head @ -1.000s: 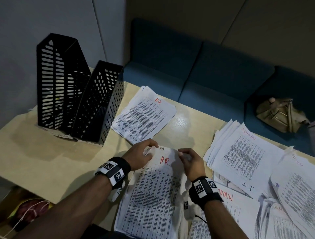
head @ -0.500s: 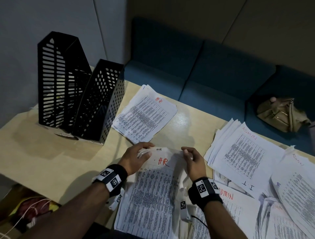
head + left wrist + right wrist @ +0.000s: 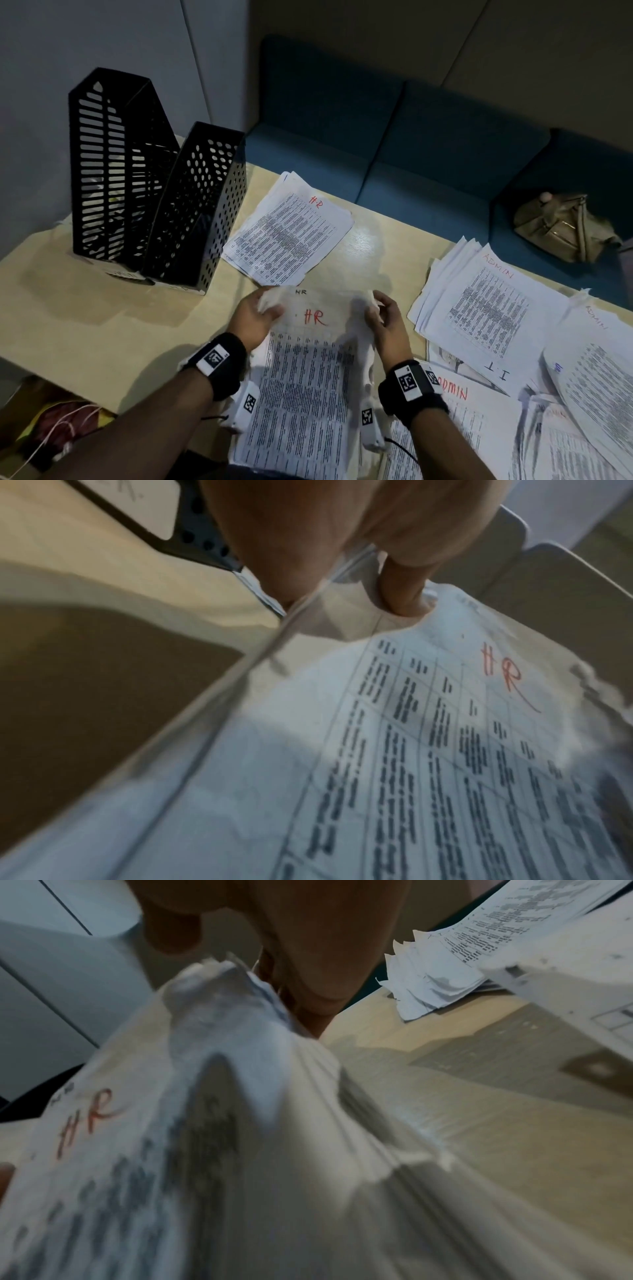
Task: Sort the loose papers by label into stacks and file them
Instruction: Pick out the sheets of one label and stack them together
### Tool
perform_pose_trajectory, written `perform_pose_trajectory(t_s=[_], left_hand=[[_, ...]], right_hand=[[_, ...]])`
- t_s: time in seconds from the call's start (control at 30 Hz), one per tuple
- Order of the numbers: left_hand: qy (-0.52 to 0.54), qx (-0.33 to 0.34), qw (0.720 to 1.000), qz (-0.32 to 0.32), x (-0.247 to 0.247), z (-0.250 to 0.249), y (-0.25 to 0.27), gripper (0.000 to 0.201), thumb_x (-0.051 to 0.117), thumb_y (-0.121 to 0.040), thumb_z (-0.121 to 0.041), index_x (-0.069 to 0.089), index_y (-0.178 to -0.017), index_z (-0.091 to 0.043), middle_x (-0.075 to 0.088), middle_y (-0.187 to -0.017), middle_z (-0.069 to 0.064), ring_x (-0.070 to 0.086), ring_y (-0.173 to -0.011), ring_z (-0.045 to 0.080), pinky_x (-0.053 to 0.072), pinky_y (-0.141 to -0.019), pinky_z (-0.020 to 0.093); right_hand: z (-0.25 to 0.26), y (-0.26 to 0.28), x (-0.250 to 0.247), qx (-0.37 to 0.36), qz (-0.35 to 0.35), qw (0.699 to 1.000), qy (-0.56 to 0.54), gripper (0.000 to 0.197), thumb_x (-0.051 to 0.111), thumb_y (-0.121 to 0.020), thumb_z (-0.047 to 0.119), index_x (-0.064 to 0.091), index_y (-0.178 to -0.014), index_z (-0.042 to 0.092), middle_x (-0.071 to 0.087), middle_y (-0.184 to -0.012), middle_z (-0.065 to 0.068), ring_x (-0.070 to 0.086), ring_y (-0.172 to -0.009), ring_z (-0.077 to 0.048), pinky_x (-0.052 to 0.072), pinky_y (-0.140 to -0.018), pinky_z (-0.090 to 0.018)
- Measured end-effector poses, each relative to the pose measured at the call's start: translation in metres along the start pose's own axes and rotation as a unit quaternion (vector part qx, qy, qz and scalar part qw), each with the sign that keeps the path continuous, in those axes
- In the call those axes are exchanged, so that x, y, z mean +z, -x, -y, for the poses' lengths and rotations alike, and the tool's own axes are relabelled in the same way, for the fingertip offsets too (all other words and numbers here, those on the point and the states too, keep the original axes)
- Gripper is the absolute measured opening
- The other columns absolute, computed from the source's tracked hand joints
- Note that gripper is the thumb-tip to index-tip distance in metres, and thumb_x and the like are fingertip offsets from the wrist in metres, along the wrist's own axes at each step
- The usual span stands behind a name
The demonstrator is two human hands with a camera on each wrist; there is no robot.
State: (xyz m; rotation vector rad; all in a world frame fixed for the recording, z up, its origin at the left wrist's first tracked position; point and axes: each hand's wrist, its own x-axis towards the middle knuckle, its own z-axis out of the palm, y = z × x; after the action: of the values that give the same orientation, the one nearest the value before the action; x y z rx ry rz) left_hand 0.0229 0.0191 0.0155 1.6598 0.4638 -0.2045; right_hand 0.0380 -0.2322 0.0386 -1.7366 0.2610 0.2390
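While a bundle of HR papers (image 3: pixel 301 387) is held at the near edge of the table (image 3: pixel 102 325), its two far corners are gripped, one by each hand. The left corner is pinched by the left hand (image 3: pixel 251 318), thumb on top, as is seen close up from the left wrist, where a fingertip (image 3: pixel 404 596) presses the sheet just above the red "HR". The right corner is clamped by the right hand (image 3: pixel 385 322), and from the right wrist the bundle's layered edge is seen crumpled against the fingers (image 3: pixel 308 996). The hands are kept apart by the width of the sheets.

A second HR stack (image 3: pixel 291 233) is laid flat farther back on the table, just beyond the held bundle. To its left, two black perforated file holders (image 3: pixel 154 198) are stood upright, side by side. On the right, a fanned ADMIN stack (image 3: pixel 486 301) is laid out, with further loose sheets (image 3: pixel 589 394) overlapped beside and below it, one marked "IT". A tan bag (image 3: pixel 561 226) is seen on a blue sofa (image 3: pixel 411 147) behind the table.
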Motion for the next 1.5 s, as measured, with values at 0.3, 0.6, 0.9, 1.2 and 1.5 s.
perform_pose_trajectory(t_s=[0.3, 0.6, 0.9, 1.2, 1.5], left_hand=[[-0.285, 0.147, 0.946, -0.055, -0.027, 0.017, -0.043, 0.039, 0.063, -0.087, -0.014, 0.056, -0.124, -0.024, 0.050, -0.136, 0.003, 0.045, -0.126, 0.025, 0.037, -0.107, 0.035], [-0.520, 0.050, 0.852, -0.036, -0.042, 0.028, -0.050, 0.067, 0.053, -0.089, -0.043, 0.029, -0.146, -0.018, 0.030, -0.153, 0.009, 0.028, -0.139, 0.029, 0.030, -0.110, 0.045], [-0.458, 0.093, 0.879, -0.094, -0.047, 0.002, -0.078, 0.076, 0.065, -0.084, -0.020, 0.025, -0.148, -0.016, 0.013, -0.158, 0.009, 0.013, -0.145, 0.030, 0.033, -0.111, 0.047], [-0.395, 0.020, 0.914, -0.093, -0.037, 0.011, -0.079, 0.059, 0.071, -0.082, -0.030, 0.051, -0.134, -0.010, 0.018, -0.157, 0.011, 0.019, -0.143, 0.030, 0.028, -0.114, 0.040], [-0.390, -0.020, 0.913, -0.120, -0.021, -0.010, -0.086, 0.099, 0.077, -0.071, -0.005, 0.016, -0.149, -0.016, 0.010, -0.155, 0.011, 0.017, -0.141, 0.033, 0.036, -0.107, 0.048]], right_hand=[[-0.020, 0.020, 0.011, 0.047, 0.128, 0.974, 0.184, 0.024, 0.066, -0.087, 0.022, 0.054, -0.107, 0.028, 0.066, -0.096, 0.006, 0.065, -0.088, -0.016, 0.046, -0.062, -0.009], [-0.031, 0.020, -0.005, 0.070, 0.088, 0.970, 0.215, 0.027, 0.062, -0.087, 0.027, 0.057, -0.112, 0.037, 0.069, -0.107, 0.002, 0.064, -0.096, -0.022, 0.053, -0.086, -0.040], [-0.024, 0.023, -0.012, 0.077, 0.059, 0.969, 0.229, 0.029, 0.060, -0.089, 0.022, 0.059, -0.117, 0.029, 0.067, -0.101, 0.008, 0.063, -0.095, -0.018, 0.047, -0.082, -0.028], [-0.029, 0.021, -0.019, 0.085, 0.040, 0.967, 0.238, 0.034, 0.058, -0.090, 0.019, 0.058, -0.124, 0.022, 0.067, -0.104, 0.003, 0.061, -0.093, -0.018, 0.041, -0.077, -0.027], [-0.030, 0.021, -0.020, 0.075, 0.038, 0.961, 0.262, 0.035, 0.058, -0.091, 0.021, 0.056, -0.126, 0.018, 0.063, -0.100, 0.004, 0.058, -0.090, -0.019, 0.040, -0.076, -0.026]])
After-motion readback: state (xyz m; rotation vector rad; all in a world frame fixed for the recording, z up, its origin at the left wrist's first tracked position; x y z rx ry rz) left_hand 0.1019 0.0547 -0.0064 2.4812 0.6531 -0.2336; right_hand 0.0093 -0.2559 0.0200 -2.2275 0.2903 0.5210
